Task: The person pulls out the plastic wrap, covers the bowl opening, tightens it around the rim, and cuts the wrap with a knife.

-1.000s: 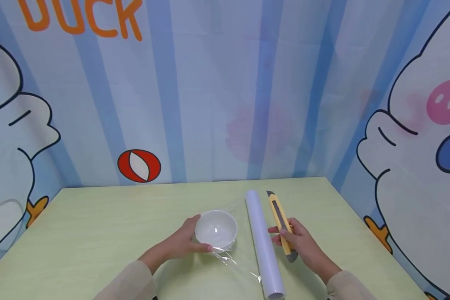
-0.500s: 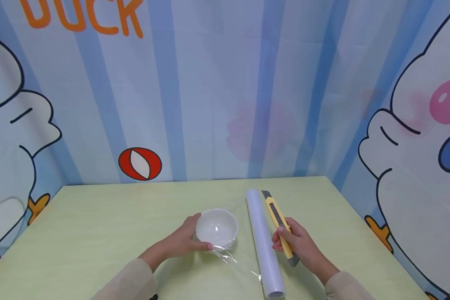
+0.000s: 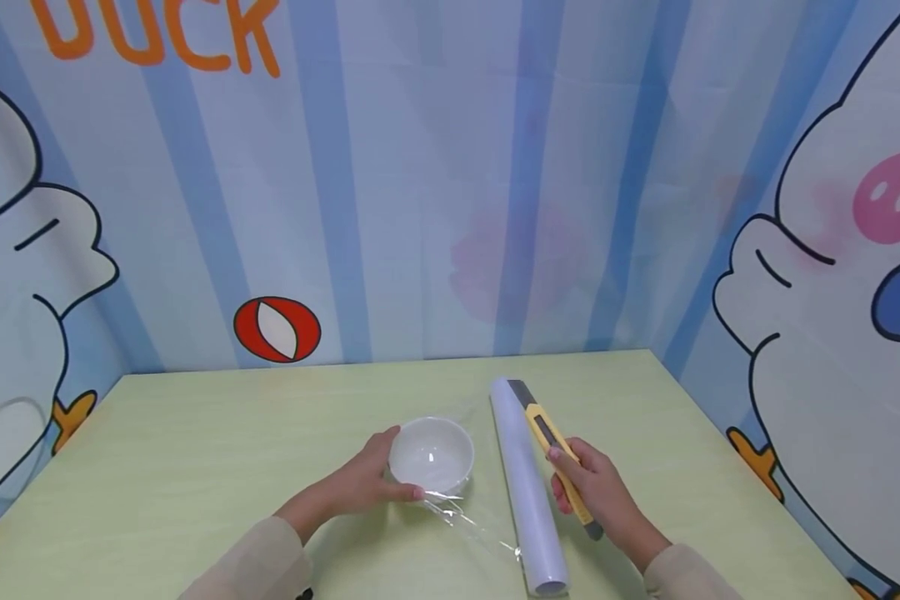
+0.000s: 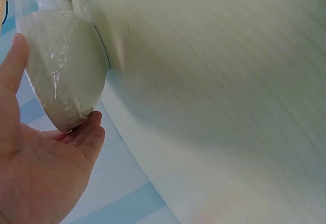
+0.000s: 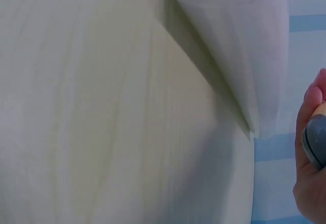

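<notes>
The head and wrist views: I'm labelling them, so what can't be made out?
Head view: some fingers of the left hand, hidden by the white bowl.
Head view: where the clear film ends; it is too transparent.
Head view: part of the yellow cutter, covered by the right hand.
Right wrist view: part of the pale roll, cut off by the top edge.

On table (image 3: 232,450): roll (image 3: 531,500), apparently bowl (image 3: 432,454)

- I see a plain beige left sleeve (image 3: 251,562), left of the bowl (image 3: 431,457).
- Right of the bowl, a matching right sleeve (image 3: 686,573).
- Left of the bowl, a tiny black piece (image 3: 305,594), indistinct.
</notes>
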### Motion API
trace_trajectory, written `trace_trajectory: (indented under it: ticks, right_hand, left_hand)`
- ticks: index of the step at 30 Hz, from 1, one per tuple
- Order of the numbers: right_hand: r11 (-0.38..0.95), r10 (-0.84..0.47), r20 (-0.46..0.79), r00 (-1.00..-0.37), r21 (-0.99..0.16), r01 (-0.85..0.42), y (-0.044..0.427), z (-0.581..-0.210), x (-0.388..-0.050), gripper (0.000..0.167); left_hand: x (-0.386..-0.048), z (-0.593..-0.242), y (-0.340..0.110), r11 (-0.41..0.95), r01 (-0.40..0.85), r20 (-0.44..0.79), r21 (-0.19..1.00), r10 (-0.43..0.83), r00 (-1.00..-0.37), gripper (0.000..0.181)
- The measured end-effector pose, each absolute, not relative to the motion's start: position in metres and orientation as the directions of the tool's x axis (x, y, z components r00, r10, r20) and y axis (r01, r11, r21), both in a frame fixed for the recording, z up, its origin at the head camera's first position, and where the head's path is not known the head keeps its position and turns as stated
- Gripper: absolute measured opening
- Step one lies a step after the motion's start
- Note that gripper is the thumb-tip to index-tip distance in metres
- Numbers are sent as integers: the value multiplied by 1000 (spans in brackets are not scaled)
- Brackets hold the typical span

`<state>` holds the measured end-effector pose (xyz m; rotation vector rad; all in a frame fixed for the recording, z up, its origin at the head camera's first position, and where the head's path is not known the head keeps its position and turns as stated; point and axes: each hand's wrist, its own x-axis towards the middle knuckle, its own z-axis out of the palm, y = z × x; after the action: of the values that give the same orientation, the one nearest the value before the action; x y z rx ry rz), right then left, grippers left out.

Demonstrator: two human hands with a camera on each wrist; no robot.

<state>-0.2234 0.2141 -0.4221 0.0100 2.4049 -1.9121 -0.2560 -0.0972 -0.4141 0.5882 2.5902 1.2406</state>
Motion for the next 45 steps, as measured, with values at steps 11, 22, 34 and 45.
trace_trajectory:
  ticks: [11, 22, 34, 45]
  right_hand:
    - [219, -1, -91, -996, -972, 89, 213, -426, -220, 50]
    - [142, -207, -80, -975, -989, 51, 220, -417, -218, 50]
    - [172, -190, -51, -980, -985, 18, 218, -419, -216, 32]
    - [240, -105, -87, -991, -969, 60, 214, -424, -217, 44]
  left_hand:
    - [-258, -418, -98, 584, 221, -52, 781, 414, -909, 99]
    - [-259, -418, -98, 582, 236, -39, 778, 419, -907, 97]
    - [-258, -417, -98, 587, 238, -42, 774, 423, -905, 98]
    - [-259, -419, -97, 588, 239, -40, 773, 421, -906, 98]
